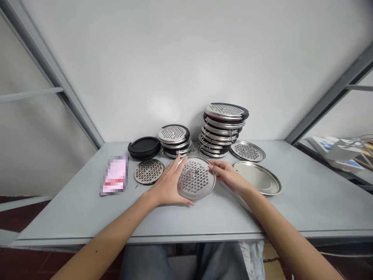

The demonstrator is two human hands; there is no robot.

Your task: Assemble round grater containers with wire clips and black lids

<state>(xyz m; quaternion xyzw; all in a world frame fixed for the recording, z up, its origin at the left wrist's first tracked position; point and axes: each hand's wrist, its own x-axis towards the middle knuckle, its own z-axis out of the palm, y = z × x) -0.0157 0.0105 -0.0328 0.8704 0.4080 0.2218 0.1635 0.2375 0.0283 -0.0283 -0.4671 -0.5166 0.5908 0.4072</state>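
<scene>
A round perforated metal disc with a raised rim (194, 178) is held a little above the table's front half, in the middle. My left hand (169, 184) grips its left side, thumb at the lower edge and fingers at the upper edge. At its right rim, my right hand (225, 174) pinches the edge between thumb and fingers. A darker perforated disc (149, 171) lies just left of my left hand. To the right of my right hand rests a shallow round metal pan (258, 178), with another perforated disc (247, 151) behind it.
Along the wall stand a tall stack of metal discs with wire clasps (223, 130), a shorter stack (174, 140) and black round rings or lids (144, 147). A pixelated pink item (115, 175) lies on the grey table (87, 217) at left. Metal posts flank both sides.
</scene>
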